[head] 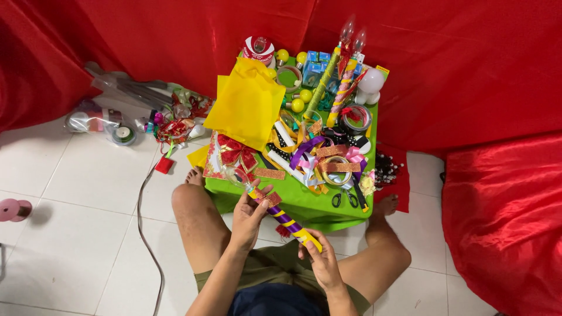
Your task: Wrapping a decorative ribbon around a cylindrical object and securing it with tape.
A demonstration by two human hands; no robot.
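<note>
Red drapes (175, 35) are hanging round a white tile floor (70, 234); green table (304, 205) is sitting just beyond the grip. Blue boxes (316, 64) lying far back. Left hand (249, 213) & right hand (319, 257) are pinching a ribbon-wrapped stick (281, 217), poss. bulb-tipped, across the lap.

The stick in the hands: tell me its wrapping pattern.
The stick is wrapped in spiralling purple and yellow ribbon bands; the head view, the only one, shows it between both hands.
</note>
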